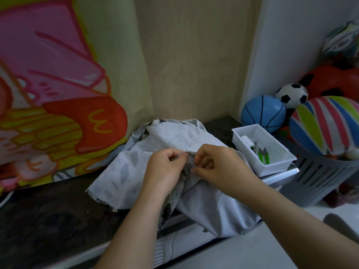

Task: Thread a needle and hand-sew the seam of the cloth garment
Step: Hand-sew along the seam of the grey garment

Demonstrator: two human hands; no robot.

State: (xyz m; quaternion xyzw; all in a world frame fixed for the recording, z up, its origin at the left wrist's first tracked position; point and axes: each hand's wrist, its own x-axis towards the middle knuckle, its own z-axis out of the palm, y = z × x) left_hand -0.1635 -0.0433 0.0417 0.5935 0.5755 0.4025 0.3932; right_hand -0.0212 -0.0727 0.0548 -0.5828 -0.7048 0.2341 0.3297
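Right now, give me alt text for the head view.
The left hand and right hand pinch a bunched fold of the grey garment on a dark countertop. A white tray holding green snips sits right of them.

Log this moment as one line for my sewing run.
left hand: pinches cloth garment | right hand: pinches same fold | needle: cannot tell | green-handled snips: in white tray

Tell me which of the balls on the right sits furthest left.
The blue ball with black lines, just behind the white tray. The black-and-white ball, orange ball and striped ball all sit further right.
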